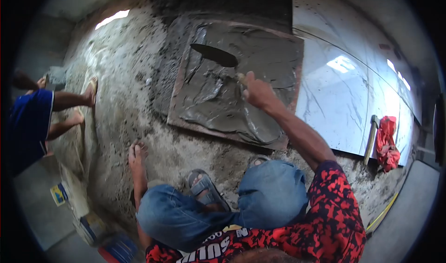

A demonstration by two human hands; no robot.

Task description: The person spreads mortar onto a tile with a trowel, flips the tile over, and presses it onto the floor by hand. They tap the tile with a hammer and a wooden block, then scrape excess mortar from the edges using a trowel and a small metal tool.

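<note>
Trowel (pixel 214 55) gripped by handle in curled fingers of right hand (pixel 259 91) above mortar (pixel 269 54) on tile (pixel 280 144), apparently to keep skin clear; left hand (pixel 137 158) low near knee (pixel 160 201), finger spread unclear.

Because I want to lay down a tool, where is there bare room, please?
Free: the white tiles, between the mortar-covered slab and the red bundle; the rough floor, between that slab and the other person's feet. Crowded: the slab, with trowel and right hand.
</note>
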